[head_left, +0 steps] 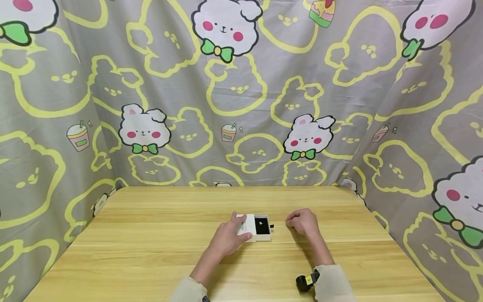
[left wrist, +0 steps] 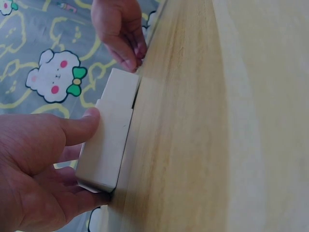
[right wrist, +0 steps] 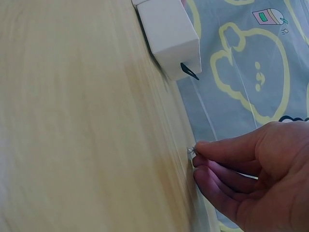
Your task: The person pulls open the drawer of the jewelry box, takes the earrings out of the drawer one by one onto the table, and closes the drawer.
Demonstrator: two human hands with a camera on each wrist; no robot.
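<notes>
A small white drawer-style jewelry box (head_left: pixel 246 228) lies on the table with its inner tray (head_left: pixel 263 237) slid partly out to the right. On the black pad (head_left: pixel 260 228) in the tray sits a tiny silvery star-shaped earring (head_left: pixel 260 223). My left hand (head_left: pixel 225 238) grips the box's outer sleeve, thumb on the near side and fingers over the far side. To the right of the box, my right hand (head_left: pixel 304 222) is low over the table. Its thumb and fingertips pinch a second tiny silvery star-like earring (right wrist: pixel 191 151), mostly covered by the fingers.
A black pull tab (right wrist: pixel 189 71) sticks out from the tray's right end. The wooden table (head_left: pixel 151 235) reaches back to a grey patterned curtain (head_left: pixel 249 126), which also hangs along both sides. A small black camera (head_left: pixel 305 282) is strapped at the right wrist.
</notes>
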